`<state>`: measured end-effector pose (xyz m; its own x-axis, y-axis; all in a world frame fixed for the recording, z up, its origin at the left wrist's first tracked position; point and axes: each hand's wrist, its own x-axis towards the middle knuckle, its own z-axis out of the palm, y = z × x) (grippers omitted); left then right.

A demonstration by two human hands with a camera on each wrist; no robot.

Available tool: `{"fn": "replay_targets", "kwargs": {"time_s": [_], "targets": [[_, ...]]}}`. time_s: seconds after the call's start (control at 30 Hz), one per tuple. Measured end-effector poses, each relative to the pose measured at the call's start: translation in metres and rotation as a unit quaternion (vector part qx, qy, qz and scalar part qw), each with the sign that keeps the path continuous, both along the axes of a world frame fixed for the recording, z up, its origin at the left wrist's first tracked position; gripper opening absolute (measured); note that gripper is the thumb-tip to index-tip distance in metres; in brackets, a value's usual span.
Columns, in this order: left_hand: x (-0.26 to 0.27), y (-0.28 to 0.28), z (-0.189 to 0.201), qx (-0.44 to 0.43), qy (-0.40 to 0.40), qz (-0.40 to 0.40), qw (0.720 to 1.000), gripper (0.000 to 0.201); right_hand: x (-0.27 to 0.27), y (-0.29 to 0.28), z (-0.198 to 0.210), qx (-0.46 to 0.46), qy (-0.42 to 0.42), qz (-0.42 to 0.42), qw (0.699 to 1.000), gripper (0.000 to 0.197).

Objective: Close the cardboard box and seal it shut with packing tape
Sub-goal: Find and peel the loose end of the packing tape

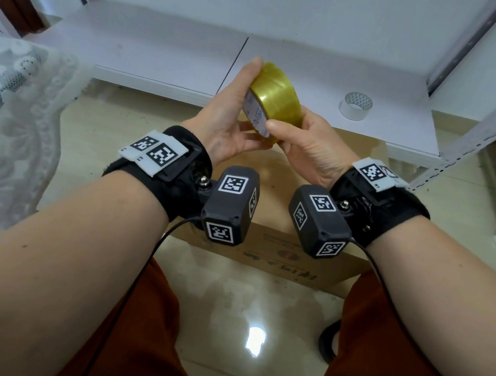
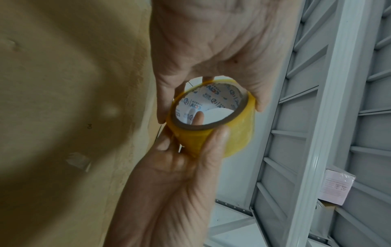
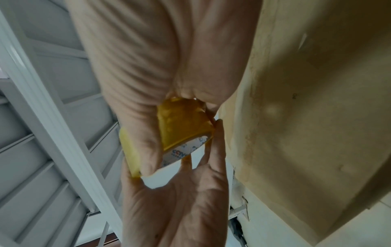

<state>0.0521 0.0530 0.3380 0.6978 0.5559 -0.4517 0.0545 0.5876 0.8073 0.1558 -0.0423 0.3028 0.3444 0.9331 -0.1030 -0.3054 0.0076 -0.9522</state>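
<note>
Two rolls of tape in view, one box, two hands.

Left hand [image 1: 226, 118]: thumb up along the far rim of the yellow translucent roll of packing tape [image 1: 273, 98], fingers curled under its printed side. Holding it, grip wide around the roll's edge. In the left wrist view the same hand [image 2: 211, 41] comes down from the top edge, its thumb and fingers spanning the roll [image 2: 213, 117], whose white printed core faces the camera.

The roll is held in the air between both hands, tilted, above the far part of the brown cardboard box [image 1: 277, 246]. Box top looks flat and closed; most of it is hidden by hands and wrist cameras, so the flap seam cannot be made out. Print on its near side reads upside down, illegible.

Right hand [image 1: 309, 146]: thumb lies on the roll's printed side near the lower rim, fingers wrapped behind. Holding the roll, snug. Right wrist view: the hand [image 3: 148, 66] covers much of the roll [image 3: 182, 127]; blurred, loose tape end not discernible.

Second roll, clear tape on a white core [image 1: 356, 106], lies flat near the front right corner of the low white shelf board [image 1: 164, 44], well apart from the hands.

Grey perforated metal rack upright [image 1: 476, 132] at right, cut off by the frame.
</note>
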Motion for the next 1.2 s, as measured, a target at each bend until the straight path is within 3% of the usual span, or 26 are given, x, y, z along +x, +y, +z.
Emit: {"fn": "replay_targets", "kwargs": {"time_s": [0.23, 0.47, 0.67, 0.77, 1.07, 1.13, 1.2], "targets": [[-0.002, 0.000, 0.003, -0.007, -0.008, -0.019, 1.000, 0.068, 0.003, 0.001, -0.003, 0.016, -0.017, -0.026, 0.999, 0.073], [0.001, -0.003, 0.002, -0.007, -0.054, -0.048, 0.997, 0.038, 0.017, 0.000, 0.001, 0.033, 0.032, -0.030, 0.998, 0.073], [0.002, -0.001, -0.001, -0.015, -0.054, -0.021, 0.998, 0.055, 0.017, -0.001, -0.001, 0.024, 0.017, -0.022, 0.999, 0.065], [0.003, -0.002, -0.001, -0.021, -0.055, -0.016, 0.998, 0.055, 0.014, -0.001, -0.001, 0.017, -0.002, -0.044, 0.999, 0.057], [0.004, -0.001, -0.004, -0.009, -0.044, -0.015, 0.999, 0.054, 0.010, 0.001, 0.000, 0.025, -0.013, -0.051, 0.998, 0.061], [0.004, 0.000, -0.005, -0.009, -0.043, -0.010, 0.999, 0.056, 0.011, 0.000, 0.000, 0.022, -0.005, -0.047, 0.999, 0.054], [0.004, 0.000, -0.005, -0.007, -0.042, -0.006, 0.999, 0.057, 0.010, -0.002, 0.001, 0.018, 0.003, -0.046, 0.999, 0.035]]}}
